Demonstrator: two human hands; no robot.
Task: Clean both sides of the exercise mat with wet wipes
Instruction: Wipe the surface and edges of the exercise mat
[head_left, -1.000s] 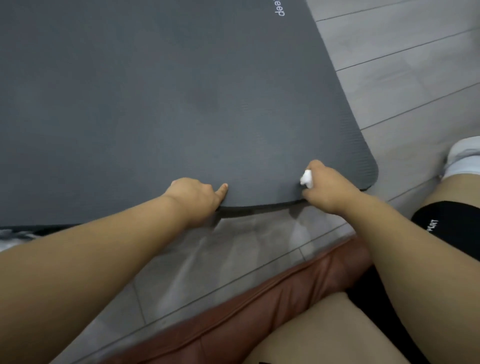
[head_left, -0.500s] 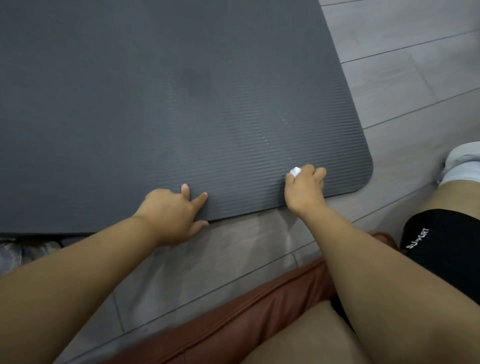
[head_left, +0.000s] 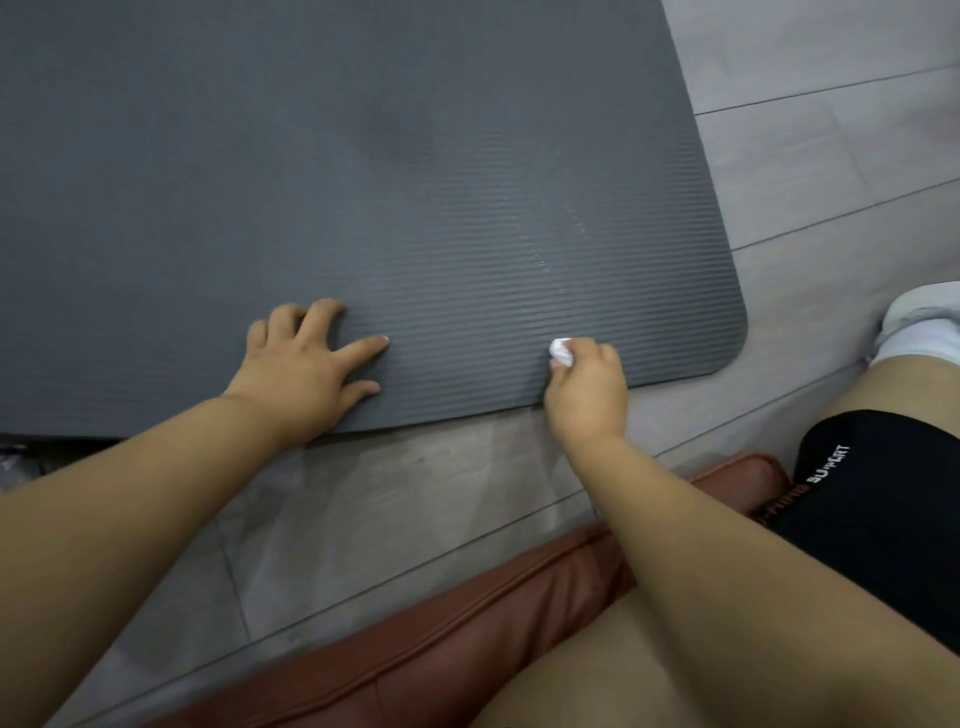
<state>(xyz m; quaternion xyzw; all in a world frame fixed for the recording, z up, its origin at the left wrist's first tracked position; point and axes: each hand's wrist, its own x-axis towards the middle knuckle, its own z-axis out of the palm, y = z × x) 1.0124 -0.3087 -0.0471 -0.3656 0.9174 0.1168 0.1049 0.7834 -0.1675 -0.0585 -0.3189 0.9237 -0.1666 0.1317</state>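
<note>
A dark grey ribbed exercise mat (head_left: 363, 182) lies flat on the floor and fills the upper part of the view. My left hand (head_left: 306, 366) rests palm down on its near edge with the fingers spread. My right hand (head_left: 589, 387) is closed around a small crumpled white wet wipe (head_left: 561, 351), which touches the mat near the near right corner. Faint wet streaks run up the ribs above the wipe.
Grey wood-look floor (head_left: 415, 499) surrounds the mat on the near and right sides. A brown leather cushion edge (head_left: 467, 639) sits under my legs. A black knee support (head_left: 883, 499) covers my right knee, and a white sock (head_left: 919, 325) shows at the right.
The near mat edge, lifted by both hands a second ago, now lies flat. My left hand has opened onto the mat. My right hand has moved onto the surface with the wipe.
</note>
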